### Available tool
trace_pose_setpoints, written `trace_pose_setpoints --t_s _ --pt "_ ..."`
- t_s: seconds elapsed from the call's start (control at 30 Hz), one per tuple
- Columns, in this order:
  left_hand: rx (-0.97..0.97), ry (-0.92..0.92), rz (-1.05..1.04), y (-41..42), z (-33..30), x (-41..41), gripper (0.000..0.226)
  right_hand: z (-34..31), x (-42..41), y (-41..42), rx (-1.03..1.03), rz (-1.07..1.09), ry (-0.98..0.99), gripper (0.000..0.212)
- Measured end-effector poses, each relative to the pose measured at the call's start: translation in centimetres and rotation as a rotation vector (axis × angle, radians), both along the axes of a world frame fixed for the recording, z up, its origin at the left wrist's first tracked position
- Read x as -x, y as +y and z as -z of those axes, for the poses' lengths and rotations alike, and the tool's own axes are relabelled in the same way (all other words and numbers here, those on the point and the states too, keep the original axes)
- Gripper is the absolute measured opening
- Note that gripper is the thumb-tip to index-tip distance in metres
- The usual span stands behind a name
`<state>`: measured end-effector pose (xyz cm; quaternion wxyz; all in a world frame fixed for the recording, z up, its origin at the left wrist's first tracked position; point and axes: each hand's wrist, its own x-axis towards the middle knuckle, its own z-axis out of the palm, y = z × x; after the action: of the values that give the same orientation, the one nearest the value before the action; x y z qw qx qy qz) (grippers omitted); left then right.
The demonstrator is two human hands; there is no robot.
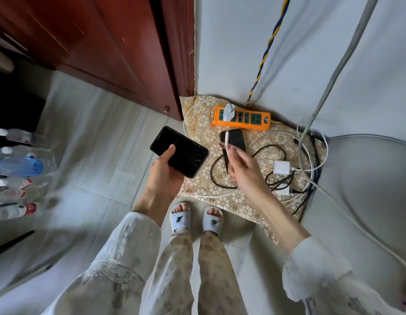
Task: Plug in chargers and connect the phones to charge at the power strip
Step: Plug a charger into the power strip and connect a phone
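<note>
My left hand (pixel 166 169) holds a black phone (pixel 179 151) with its dark screen up, above the floor left of the mat. My right hand (pixel 245 171) pinches the plug end of a white cable (pixel 227 142) above a second black phone (pixel 235 142) that lies on the patterned mat (pixel 197 123). An orange power strip (pixel 241 118) lies at the mat's far edge by the wall, with one white charger (pixel 228 111) plugged into its left end. Another white charger (pixel 282 167) lies loose on the mat to the right of my hand.
Tangled black and white cables (pixel 306 176) cover the mat's right side. A blue-and-yellow twisted cord (pixel 266 48) runs up the wall from the strip. A red wooden door (pixel 106 53) stands at left; water bottles (pixel 18 167) lie far left. My slippered feet (pixel 195 218) stand near the mat.
</note>
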<state>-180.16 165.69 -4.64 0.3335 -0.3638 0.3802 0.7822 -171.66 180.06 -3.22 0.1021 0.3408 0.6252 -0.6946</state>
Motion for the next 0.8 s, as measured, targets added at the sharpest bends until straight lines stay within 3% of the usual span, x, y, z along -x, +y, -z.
trace_pose_setpoints --t_s 0.2,0.4,0.8 --pt "-0.003 -0.104 -0.08 -0.7 -0.4 -0.6 0.015 -1.3 -0.7 -0.7 0.052 -0.18 -0.002 0.021" --pt "-0.036 -0.126 -0.104 -1.1 -0.7 -0.8 0.014 -2.9 -0.9 -1.8 -0.13 -0.348 0.074 0.028" --pt "-0.035 -0.044 -0.038 -1.3 -0.7 -1.6 0.019 -3.8 -0.8 -2.3 -0.139 -0.255 0.036 0.022"
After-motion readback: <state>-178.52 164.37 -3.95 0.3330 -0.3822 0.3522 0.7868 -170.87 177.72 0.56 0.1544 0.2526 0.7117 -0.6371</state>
